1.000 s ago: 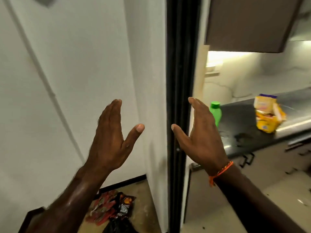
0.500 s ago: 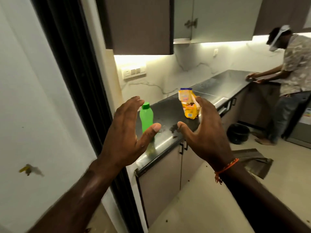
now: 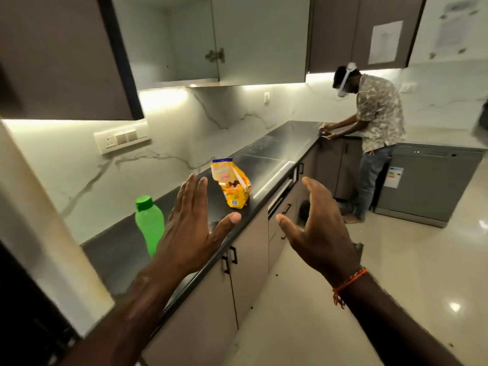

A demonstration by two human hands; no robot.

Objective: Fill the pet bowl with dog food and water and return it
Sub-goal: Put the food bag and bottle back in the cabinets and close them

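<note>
A yellow dog food bag [image 3: 232,184] with its top open stands on the black countertop [image 3: 277,154]. Nearer to me on the same counter stands a green water bottle [image 3: 149,225] with a green cap. My left hand [image 3: 192,228] is raised in front of the bottle, fingers straight and spread, holding nothing. My right hand [image 3: 317,231] is raised over the counter's front edge, fingers loosely bent, also empty. A pet bowl is not in view.
Another person [image 3: 375,133] works at the far end of the counter, beside a grey dishwasher [image 3: 427,180]. Cabinet doors [image 3: 237,281] with black handles run under the counter, wall cabinets [image 3: 66,56] hang above. A dark door frame [image 3: 26,299] is at my left. Pale floor [image 3: 396,273] spreads to the right.
My view has swung from the wall and door frame into the kitchen, bringing the counter, bag and bottle closer. Both hands stay raised and empty.
</note>
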